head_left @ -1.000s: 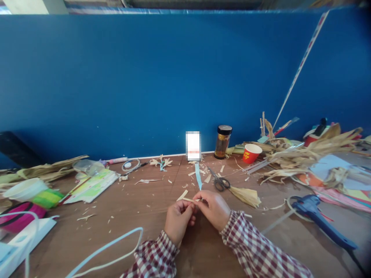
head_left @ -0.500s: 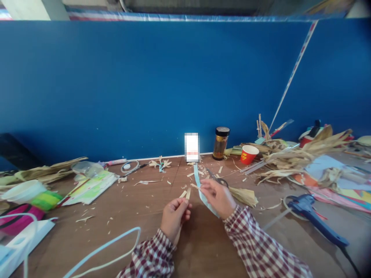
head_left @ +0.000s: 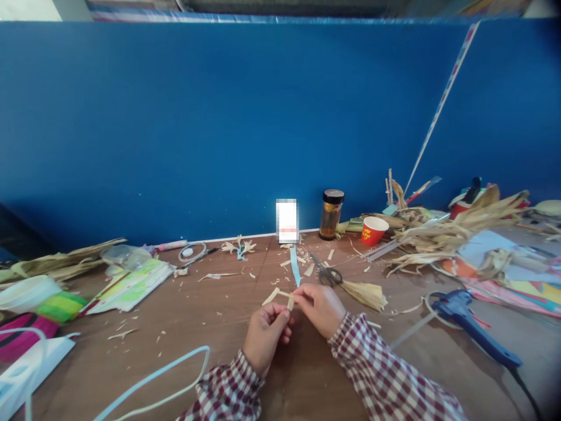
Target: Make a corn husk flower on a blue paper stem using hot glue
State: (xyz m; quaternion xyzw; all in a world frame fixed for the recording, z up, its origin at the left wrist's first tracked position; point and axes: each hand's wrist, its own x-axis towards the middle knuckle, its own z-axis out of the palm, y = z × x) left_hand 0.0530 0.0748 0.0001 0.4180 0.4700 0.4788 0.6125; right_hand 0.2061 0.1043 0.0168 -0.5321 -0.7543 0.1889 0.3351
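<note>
Left hand (head_left: 264,332) pinched on pale husk strip (head_left: 290,302), centre-low on table (head_left: 131,351). Right hand (head_left: 319,305) touching at 3 o'clock, pinching same strip w/ light-blue strip (head_left: 295,271) rising to 12. Scissors (head_left: 326,273) near, 1 o'clock.

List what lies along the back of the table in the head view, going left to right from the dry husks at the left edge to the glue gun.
dry husk pile → coiled cable → small husk flower → amber jar → red paper cup → big heap of husks → blue glue gun, nearer than the rest.
</note>
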